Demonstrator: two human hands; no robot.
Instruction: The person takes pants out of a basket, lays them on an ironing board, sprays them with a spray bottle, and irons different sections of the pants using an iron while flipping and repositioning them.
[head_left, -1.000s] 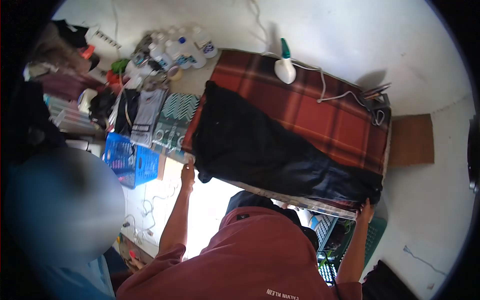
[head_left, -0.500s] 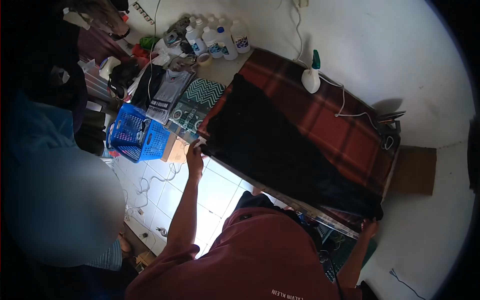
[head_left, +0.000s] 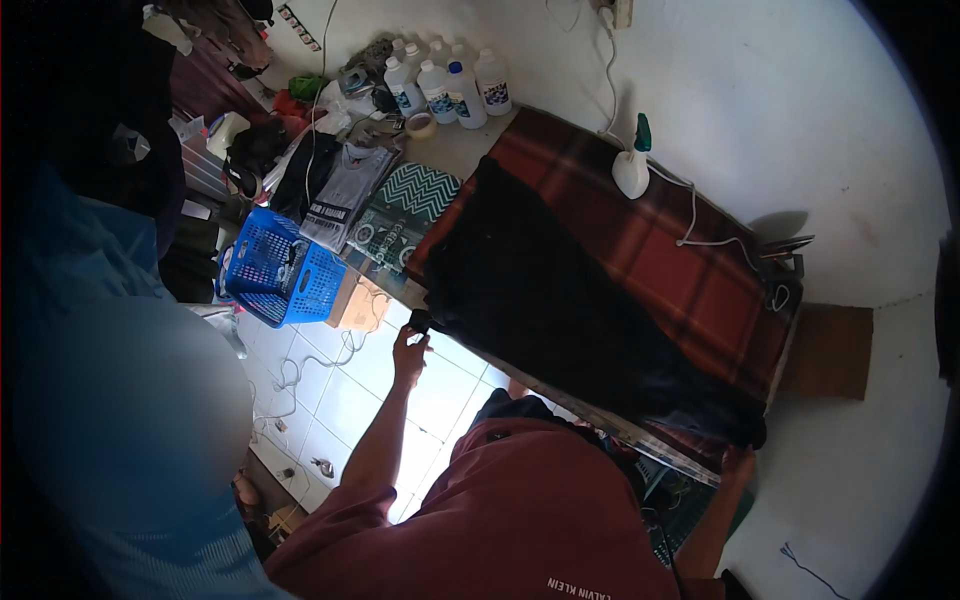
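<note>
A long black garment (head_left: pixel 560 290) lies across the red-brown plaid cloth (head_left: pixel 680 270) that covers the table. It is wide at the left and narrows to the right; its exact kind I cannot make out. My left hand (head_left: pixel 410 355) pinches a black edge of it just off the table's front left corner. At the far right end, my right hand (head_left: pixel 738 465) grips the narrow end by the front right corner, its fingers partly hidden.
Behind the garment stands a spray bottle (head_left: pixel 630 172). A white cord (head_left: pixel 690 215) runs to a dark iron-like object (head_left: pixel 782 262) at the back right. Left are folded clothes (head_left: pixel 345 195), a blue basket (head_left: pixel 285 270), white bottles (head_left: pixel 440 90) and a person in blue (head_left: pixel 90 240).
My left hand has moved slightly down and right, drawing the garment's edge off the table's front. My right hand stays at the narrow end. The person at left has shifted closer.
</note>
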